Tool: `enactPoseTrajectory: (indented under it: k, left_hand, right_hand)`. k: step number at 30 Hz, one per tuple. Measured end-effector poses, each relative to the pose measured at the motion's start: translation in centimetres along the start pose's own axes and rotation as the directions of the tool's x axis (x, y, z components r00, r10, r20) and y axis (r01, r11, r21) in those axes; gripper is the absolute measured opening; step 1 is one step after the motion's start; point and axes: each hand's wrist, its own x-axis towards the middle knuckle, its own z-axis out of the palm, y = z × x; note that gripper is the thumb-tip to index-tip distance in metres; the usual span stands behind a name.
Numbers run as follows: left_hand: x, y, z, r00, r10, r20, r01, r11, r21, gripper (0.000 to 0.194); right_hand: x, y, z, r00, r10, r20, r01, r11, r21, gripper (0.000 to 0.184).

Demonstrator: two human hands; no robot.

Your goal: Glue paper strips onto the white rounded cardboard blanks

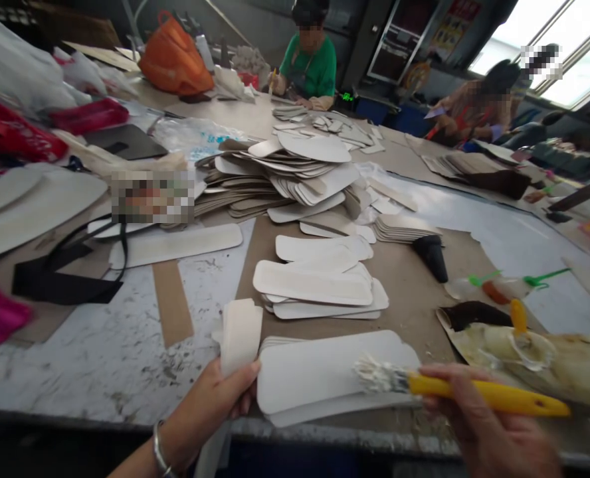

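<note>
My right hand [479, 405] is closed around the yellow handle of a brush [489, 393]. Its bristles, caked with white stuff, lie over the right part of a stack of white rounded panels [329, 372] at the table's front edge. My left hand [230, 392], with a bracelet at the wrist, grips a bundle of cream strips [241, 332] just left of that stack. The strips' lower ends hang below the table edge. Beyond the stack sits a looser pile of similar white panels [315, 282].
A high heap of panels [285, 172] fills the table's middle. At right lie a glue-crusted container [534, 352], a black cone [430, 255] and small bottles with green tips [474, 285]. Black straps [66, 272] lie left. Two people, one in a green shirt [319, 63], work farther back.
</note>
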Motion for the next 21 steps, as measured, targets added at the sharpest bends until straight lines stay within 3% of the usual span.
enactPoseTrajectory:
  k: [3, 6, 12, 21]
  left_hand:
    - [-0.1, 0.1, -0.1, 1.0, 0.005, 0.023, -0.005, 1.0, -0.002, 0.045]
    - [-0.1, 0.1, -0.2, 0.999, 0.011, 0.044, -0.011, 1.0, -0.004, 0.045]
    - [0.3, -0.5, -0.4, 0.997, 0.017, 0.077, -0.015, 0.999, -0.036, 0.043]
    - [0.3, -0.3, -0.5, 0.994, 0.034, 0.099, -0.034, 0.999, 0.0, 0.043]
  right_hand:
    - [-2.5, -3.2, 6.1, 0.973, 0.053, 0.223, -0.087, 0.985, 0.146, 0.033]
    - [-3.6, -4.2, 9.0, 0.946, 0.094, 0.31, -0.142, 0.98, 0.137, 0.034]
    - [-3.4, -4.5, 8.4, 0.969, 0.045, 0.244, -0.034, 0.998, -0.049, 0.032]
    - [-4.9, -5.8, 10.5, 0.961, 0.069, 0.267, -0.083, 0.996, 0.042, 0.029]
